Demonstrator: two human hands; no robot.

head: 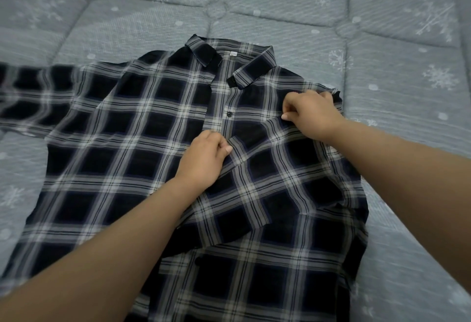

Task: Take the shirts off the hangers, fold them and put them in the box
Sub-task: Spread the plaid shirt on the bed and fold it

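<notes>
A dark blue and white plaid shirt (122, 158) lies flat on the bed, collar pointing away from me and buttoned front facing up. Its right sleeve is folded inward across the chest. My left hand (204, 158) pinches the cuff end of that folded sleeve near the button placket. Near the shirt's right shoulder, my right hand (309, 113) grips the fabric at the fold. The left sleeve stretches out toward the left edge of the view. No hanger and no box are in view.
The shirt rests on a grey quilted bed cover (382, 28) printed with white snowflakes, which fills the whole view. Bare cover shows beyond the collar and on both sides.
</notes>
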